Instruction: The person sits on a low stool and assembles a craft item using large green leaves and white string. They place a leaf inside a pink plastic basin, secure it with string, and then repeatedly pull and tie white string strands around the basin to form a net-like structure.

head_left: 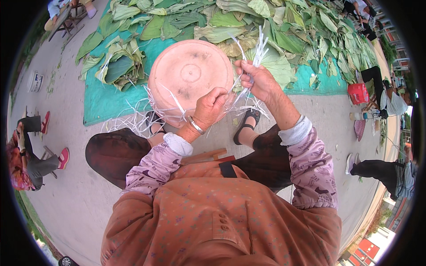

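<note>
A pink round basin (pixel 191 55) lies bottom up in front of my knees, at the edge of a green sheet. My right hand (pixel 262 82) is closed around a bunch of white plastic strips (pixel 261 46), whose loose ends stick up past the fingers. Just left of it, in front of the basin's near right side, my left hand (pixel 209 107) is closed as well, with the strips running between the two hands. More loose white strips (pixel 128 119) hang over the basin's near side and lie on the ground around its left.
Large green and drying leaves (pixel 306 31) cover much of the green sheet (pixel 100 104) ahead. A rolled bundle of leaves (pixel 119 64) sits left of the basin. A red bucket (pixel 357 93) stands right, a white bucket (pixel 35 82) far left. People sit at both sides.
</note>
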{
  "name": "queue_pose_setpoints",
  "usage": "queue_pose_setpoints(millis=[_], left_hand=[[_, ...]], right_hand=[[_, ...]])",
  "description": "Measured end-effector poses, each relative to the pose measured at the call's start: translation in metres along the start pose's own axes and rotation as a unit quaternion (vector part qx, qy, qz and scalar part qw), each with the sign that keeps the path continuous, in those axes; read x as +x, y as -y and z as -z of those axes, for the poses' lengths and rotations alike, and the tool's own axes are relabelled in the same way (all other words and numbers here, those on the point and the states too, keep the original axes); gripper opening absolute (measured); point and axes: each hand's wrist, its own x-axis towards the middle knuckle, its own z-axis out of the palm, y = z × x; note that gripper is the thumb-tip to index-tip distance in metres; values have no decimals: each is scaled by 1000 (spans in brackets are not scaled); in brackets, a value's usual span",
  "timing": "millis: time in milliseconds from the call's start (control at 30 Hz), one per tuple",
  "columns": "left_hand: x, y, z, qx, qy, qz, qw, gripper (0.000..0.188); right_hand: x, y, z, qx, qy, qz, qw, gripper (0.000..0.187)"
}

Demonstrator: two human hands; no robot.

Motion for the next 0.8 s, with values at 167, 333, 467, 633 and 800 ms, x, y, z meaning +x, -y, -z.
queue_pose_setpoints(millis=[167,333,467,633,800], left_hand=[[-2,18,5,98,13,1,995,12],[-1,60,30,239,44,7,970,12],[3,82,49,304,53,81,948,16],[7,130,92,353,-21,150,923,19],[5,164,149,281,-236,221,904,17]], right_hand=[[3,37,31,-22,-110,127,986,18],[-11,99,107,99,-247,235,935,25],[-50,138,215,257,-208,302,894,31],[-116,154,303,109,-329,403,847,20],[-142,150,308,16,-585,434,685,16]])
